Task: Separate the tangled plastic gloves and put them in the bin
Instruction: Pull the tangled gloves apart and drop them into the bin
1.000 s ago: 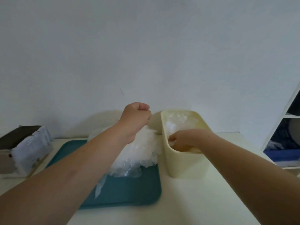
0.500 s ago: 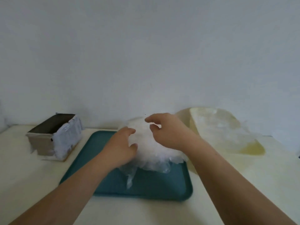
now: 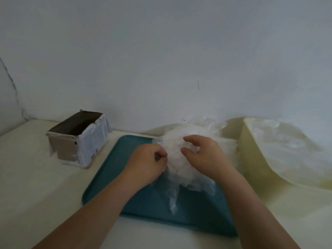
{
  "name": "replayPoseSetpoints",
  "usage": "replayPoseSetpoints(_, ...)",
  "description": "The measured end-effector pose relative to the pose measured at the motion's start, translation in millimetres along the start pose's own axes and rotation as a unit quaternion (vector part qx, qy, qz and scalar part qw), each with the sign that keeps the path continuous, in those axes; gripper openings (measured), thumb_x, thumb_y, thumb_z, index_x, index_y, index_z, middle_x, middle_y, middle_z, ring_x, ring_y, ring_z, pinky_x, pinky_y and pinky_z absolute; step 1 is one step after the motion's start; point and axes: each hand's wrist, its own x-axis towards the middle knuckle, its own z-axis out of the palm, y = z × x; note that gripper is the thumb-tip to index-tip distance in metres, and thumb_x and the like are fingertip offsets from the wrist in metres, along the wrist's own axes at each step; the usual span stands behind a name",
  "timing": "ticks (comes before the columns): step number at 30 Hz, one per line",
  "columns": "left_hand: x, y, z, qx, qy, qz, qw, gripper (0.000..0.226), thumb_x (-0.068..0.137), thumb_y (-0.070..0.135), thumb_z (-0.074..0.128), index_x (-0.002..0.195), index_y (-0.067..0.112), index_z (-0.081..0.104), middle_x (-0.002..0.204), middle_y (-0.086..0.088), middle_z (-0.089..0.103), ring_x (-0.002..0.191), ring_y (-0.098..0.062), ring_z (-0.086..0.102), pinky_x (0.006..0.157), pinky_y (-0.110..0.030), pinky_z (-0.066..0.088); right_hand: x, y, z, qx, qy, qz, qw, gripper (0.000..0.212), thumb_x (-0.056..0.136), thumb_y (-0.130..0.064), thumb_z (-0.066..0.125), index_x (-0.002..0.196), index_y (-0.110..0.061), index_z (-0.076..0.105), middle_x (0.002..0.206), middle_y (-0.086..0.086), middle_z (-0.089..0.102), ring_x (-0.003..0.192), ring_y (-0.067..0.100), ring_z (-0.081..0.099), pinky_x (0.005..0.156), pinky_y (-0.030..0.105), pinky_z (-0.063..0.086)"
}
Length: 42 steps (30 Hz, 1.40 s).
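A white heap of tangled plastic gloves (image 3: pixel 177 150) lies on the far half of a teal tray (image 3: pixel 190 209). My left hand (image 3: pixel 145 164) is at the heap's left side, fingers curled and pinching plastic film. Over the heap's right top, my right hand (image 3: pixel 204 155) rests with fingers bent and spread, thumb and forefinger apart. The cream bin (image 3: pixel 251 159) stands to the tray's right, blurred, with clear gloves (image 3: pixel 280 146) showing inside it.
A torn cardboard carton (image 3: pixel 79 141) with a dark open top sits on the cream table (image 3: pixel 36 186) left of the tray. A plain white wall (image 3: pixel 161 60) rises right behind everything.
My right hand left the bin and came onto the heap. My left hand dropped from above the heap to its left side and pinched the plastic. The view swung left.
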Motion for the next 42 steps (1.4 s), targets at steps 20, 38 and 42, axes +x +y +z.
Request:
replayPoseSetpoints(20, -16.4, 34.6, -59.6, -0.222, -0.022, 0.143, 0.964, 0.026, 0.092, 0.017, 0.076, 0.110, 0.036, 0.073, 0.118, 0.004, 0.075, 0.097, -0.030, 0.072, 0.094, -0.059, 0.057, -26.1, -15.7, -41.0, 0.434, -0.184, 0.016, 0.882, 0.033, 0.084, -0.032, 0.077, 0.099, -0.003, 0.078, 0.097, 0.027, 0.074, 0.083, 0.036, 0.068, 0.082, 0.044, 0.054)
replayPoseSetpoints(38, -9.1, 27.5, -53.6, -0.353, -0.043, -0.052, 0.933, 0.002, 0.093, 0.008, 0.076, 0.094, 0.009, 0.074, 0.084, -0.013, 0.077, 0.059, -0.020, 0.063, 0.055, -0.030, 0.056, -17.8, -8.1, -33.5, 0.364, -0.094, 0.057, 0.925, 0.035, 0.089, -0.030, 0.077, 0.087, 0.004, 0.066, 0.071, 0.017, 0.064, 0.049, 0.018, 0.043, 0.048, 0.026, 0.030)
replayPoseSetpoints(42, -8.1, 26.0, -49.9, -0.387, -0.065, -0.050, 0.919, 0.007, 0.091, 0.003, 0.076, 0.098, 0.005, 0.074, 0.087, -0.017, 0.077, 0.058, -0.017, 0.062, 0.056, -0.027, 0.055, -22.6, -10.0, -36.2, 0.391, -0.189, 0.043, 0.900, 0.049, 0.078, -0.034, 0.083, 0.108, 0.004, 0.071, 0.098, 0.024, 0.076, 0.084, 0.037, 0.068, 0.085, 0.050, 0.052)
